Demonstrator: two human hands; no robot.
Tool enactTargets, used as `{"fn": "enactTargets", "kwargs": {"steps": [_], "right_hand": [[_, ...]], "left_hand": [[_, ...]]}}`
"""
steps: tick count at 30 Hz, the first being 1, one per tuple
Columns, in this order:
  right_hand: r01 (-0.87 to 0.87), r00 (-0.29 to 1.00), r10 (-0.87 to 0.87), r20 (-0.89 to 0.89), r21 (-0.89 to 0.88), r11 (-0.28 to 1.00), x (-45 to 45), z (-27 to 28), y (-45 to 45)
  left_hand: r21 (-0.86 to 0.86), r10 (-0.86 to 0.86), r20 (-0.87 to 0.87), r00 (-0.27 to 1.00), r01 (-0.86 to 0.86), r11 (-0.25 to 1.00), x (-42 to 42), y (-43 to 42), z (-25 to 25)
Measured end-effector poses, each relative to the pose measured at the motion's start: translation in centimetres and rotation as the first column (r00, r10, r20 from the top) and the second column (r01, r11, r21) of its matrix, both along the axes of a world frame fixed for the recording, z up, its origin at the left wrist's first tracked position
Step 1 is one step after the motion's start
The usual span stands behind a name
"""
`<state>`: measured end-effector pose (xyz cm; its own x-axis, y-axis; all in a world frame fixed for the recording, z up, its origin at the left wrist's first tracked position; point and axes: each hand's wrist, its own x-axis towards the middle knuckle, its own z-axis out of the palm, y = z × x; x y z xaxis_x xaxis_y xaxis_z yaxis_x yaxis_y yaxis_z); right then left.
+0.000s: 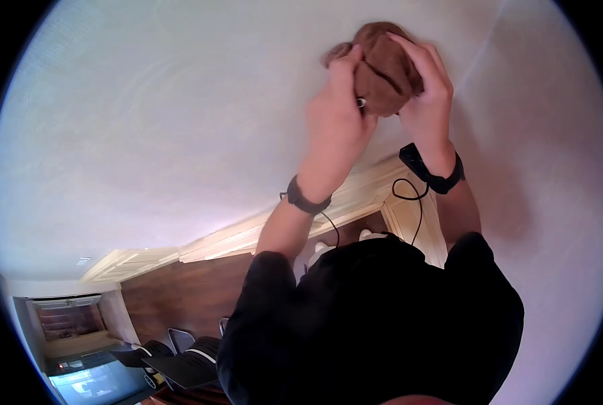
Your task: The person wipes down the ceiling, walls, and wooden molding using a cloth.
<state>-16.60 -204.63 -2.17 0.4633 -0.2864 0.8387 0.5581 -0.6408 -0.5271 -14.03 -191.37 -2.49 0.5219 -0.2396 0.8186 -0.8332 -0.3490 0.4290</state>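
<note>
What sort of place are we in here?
Probably a room in a home, though I can't tell which one: there is a dark wood floor, cream panels along its edge, and black chairs.

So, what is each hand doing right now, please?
Left hand: closed on the soft brown item, gripping one side.
Right hand: closed on the same item, gripping the opposite side.

Brown floor (pixel 187 290) noted; pale, plain wall (pixel 146 135) above it; cream trim (pixel 241 236) bordering it; black chairs (pixel 187 364) beside it.
</note>
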Motion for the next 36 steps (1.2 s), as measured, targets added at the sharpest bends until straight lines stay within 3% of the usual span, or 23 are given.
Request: {"fn": "enactTargets", "kwargs": {"steps": [7,13,15,22,25,29,33,36], "right_hand": [[-0.003,0.994,0.016,-0.110,0.123,0.992,-0.7,-6.8,-3.5],[-0.064,0.980,0.091,-0.179,0.152,0.986,-0.7,-15.1,-1.3],[-0.069,0.973,0.101,-0.208,0.154,0.986,-0.9,-17.3,-0.2],[-0.135,0.945,0.140,-0.297,0.038,0.990,-1.9,-21.1,1.9],[-0.173,0.906,0.158,-0.392,-0.004,0.985,-2.2,-24.3,5.0],[-0.292,0.798,0.230,-0.557,-0.023,0.956,-3.0,-26.8,5.0],[-0.388,0.701,0.247,-0.669,-0.067,0.919,-3.3,-30.0,7.9],[-0.424,0.655,0.269,-0.706,-0.049,0.904,-3.7,-33.5,9.8]], "left_hand": [[0.225,0.034,-0.248,0.968,0.024,0.974,-1.4,-2.9,-5.1],[0.206,0.036,-0.320,0.947,0.032,0.978,-1.7,-0.6,-12.7],[0.231,0.129,-0.315,0.940,-0.056,0.971,-1.8,-0.4,-14.9],[0.288,0.229,-0.510,0.829,-0.086,0.954,-3.6,3.0,-21.8],[0.163,0.185,-0.675,0.715,-0.100,0.982,-4.8,6.2,-24.0],[0.362,0.336,-0.607,0.720,-0.126,0.924,-6.2,7.4,-27.2],[0.434,0.420,-0.688,0.592,-0.128,0.892,-7.3,10.9,-30.9],[0.475,0.500,-0.769,0.398,-0.167,0.864,-8.0,11.5,-30.6]]}}
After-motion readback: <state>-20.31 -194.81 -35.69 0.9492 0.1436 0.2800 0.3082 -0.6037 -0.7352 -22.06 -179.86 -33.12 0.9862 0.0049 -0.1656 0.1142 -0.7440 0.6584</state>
